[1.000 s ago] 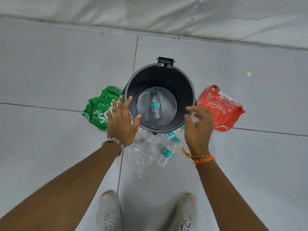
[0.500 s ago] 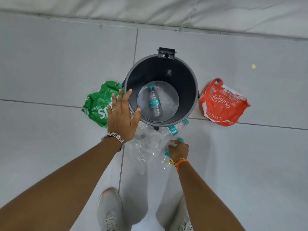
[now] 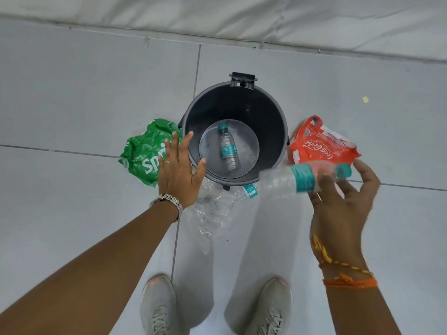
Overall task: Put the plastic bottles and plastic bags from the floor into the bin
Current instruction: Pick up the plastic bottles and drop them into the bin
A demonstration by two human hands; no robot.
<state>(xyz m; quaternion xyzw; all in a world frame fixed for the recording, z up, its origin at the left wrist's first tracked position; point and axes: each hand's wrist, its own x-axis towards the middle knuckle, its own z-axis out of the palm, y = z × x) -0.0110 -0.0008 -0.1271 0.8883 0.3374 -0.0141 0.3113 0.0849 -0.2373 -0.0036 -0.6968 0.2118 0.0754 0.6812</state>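
Note:
A black round bin stands on the tiled floor with one clear plastic bottle lying in its bottom. My right hand holds a second clear bottle with a teal label, blurred, level with the bin's right front rim. My left hand hovers flat with its fingers spread over the bin's left rim, holding nothing. A green Sprite bag lies left of the bin and a red Coca-Cola bag right of it. A clear crumpled bag and another bottle lie in front of the bin.
My two grey shoes stand just behind the clear bag. A white sheet runs along the far edge of the floor. A small yellow scrap lies far right of the bin.
My right hand went down to the bottles in front of the bin, took hold of one and rose with it to the right. My left hand stayed by the rim.

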